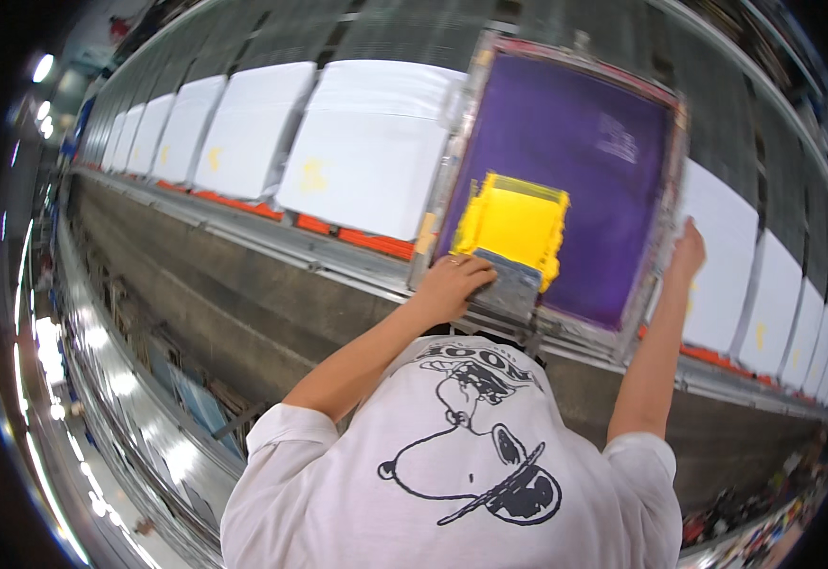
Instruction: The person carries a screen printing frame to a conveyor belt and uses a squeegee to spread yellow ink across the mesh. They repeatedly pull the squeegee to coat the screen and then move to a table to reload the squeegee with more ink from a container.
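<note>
Gripping the left end of the grey squeegee (510, 284), there went my left fingers (473, 271), curled over its edge, right at the lower left of the purple screen (589, 190)! That screen, tilted a little clockwise in my view, was the big thing in front of me, with the squeegee lying along its near side. And look at the yellow ink (518, 223), a thick, bright block on the screen's lower left part, pressed right up against the squeegee, ragged down both its sides! A pale, squarish pattern (618, 137) showed in the screen's upper right.

Over to the other side: my right fingers (689, 237) were at the screen's right edge, and whether they clasped the frame or only rested by it, I couldn't tell. Just past them, to the right of the screen, lay a white panel (722, 251), with more in a row beyond. Left of the screen, another run of white panels (366, 142), several with a faint yellow mark low down, all on the long dark table (414, 38)! An orange strip (376, 243) peeked out below them, left of the screen, and my white shirt (338, 503) with its black cartoon print filled the space below the screen.
</note>
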A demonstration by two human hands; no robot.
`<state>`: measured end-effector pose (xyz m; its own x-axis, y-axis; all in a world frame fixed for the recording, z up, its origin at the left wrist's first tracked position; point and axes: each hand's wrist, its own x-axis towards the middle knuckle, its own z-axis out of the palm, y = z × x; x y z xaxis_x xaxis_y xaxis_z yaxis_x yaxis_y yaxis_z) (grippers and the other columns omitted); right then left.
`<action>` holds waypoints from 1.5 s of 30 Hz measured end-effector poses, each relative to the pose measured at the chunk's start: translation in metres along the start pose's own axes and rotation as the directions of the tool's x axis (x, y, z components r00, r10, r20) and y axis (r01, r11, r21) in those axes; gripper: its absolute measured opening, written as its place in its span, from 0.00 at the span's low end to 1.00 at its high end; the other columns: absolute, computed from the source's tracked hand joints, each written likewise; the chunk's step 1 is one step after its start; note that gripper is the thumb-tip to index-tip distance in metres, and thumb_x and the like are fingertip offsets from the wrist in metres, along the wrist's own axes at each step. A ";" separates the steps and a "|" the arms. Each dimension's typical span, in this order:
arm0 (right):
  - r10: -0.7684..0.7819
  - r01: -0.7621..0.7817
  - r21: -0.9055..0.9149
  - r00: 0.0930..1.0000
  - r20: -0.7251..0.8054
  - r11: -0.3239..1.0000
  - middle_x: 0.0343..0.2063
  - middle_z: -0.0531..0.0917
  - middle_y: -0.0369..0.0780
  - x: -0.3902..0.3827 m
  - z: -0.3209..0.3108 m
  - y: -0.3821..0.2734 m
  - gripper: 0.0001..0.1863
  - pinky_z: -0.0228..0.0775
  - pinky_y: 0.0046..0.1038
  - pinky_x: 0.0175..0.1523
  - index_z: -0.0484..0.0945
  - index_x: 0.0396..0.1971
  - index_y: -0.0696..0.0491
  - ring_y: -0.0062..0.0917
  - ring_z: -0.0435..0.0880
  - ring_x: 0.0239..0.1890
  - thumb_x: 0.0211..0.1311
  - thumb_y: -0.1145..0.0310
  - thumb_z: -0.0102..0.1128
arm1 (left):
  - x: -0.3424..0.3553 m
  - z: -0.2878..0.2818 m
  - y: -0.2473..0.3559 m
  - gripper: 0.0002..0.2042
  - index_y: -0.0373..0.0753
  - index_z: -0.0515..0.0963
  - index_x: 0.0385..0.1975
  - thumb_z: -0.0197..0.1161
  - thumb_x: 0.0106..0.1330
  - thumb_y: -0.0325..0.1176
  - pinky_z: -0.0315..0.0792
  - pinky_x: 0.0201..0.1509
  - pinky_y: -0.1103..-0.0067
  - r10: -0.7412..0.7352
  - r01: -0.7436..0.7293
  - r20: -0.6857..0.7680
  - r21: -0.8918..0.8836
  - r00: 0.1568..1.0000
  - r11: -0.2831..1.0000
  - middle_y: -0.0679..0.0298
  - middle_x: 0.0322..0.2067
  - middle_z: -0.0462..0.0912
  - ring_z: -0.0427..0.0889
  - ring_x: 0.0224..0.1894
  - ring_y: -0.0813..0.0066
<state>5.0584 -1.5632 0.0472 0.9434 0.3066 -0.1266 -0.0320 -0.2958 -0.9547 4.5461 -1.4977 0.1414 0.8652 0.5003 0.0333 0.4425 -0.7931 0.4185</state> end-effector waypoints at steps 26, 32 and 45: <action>-0.058 0.054 0.049 0.994 0.091 0.997 0.39 0.85 0.38 -0.070 0.038 -0.012 0.19 0.71 0.24 0.50 0.83 0.49 0.56 0.20 0.79 0.41 0.66 0.58 0.70 | 0.061 -0.123 -0.019 0.19 0.40 0.84 0.48 0.72 0.54 0.29 0.73 0.53 0.63 -0.012 0.002 0.192 0.052 0.981 0.999 0.59 0.38 0.88 0.85 0.43 0.56; -0.099 0.113 -0.203 0.992 0.078 0.973 0.50 0.85 0.46 -0.086 0.043 -0.019 0.25 0.68 0.33 0.63 0.82 0.52 0.57 0.34 0.81 0.55 0.63 0.53 0.70 | 0.153 -0.137 -0.069 0.15 0.44 0.86 0.45 0.68 0.56 0.33 0.78 0.50 0.62 -0.027 -0.001 0.188 0.144 0.982 0.990 0.57 0.39 0.88 0.87 0.43 0.55; -0.484 0.829 -0.133 0.438 0.758 0.544 0.38 0.84 0.42 -0.229 0.182 -0.162 0.18 0.73 0.41 0.49 0.83 0.39 0.54 0.42 0.82 0.43 0.51 0.61 0.76 | 0.170 -0.132 -0.089 0.14 0.47 0.87 0.43 0.72 0.56 0.37 0.79 0.44 0.62 -0.223 0.163 0.230 0.254 0.947 0.953 0.60 0.35 0.88 0.87 0.40 0.54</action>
<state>4.7872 -1.4213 0.1820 0.1790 0.9629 0.2022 0.8081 -0.0267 -0.5884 4.6228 -1.2965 0.2292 0.7749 0.5710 -0.2711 0.6229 -0.7628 0.1739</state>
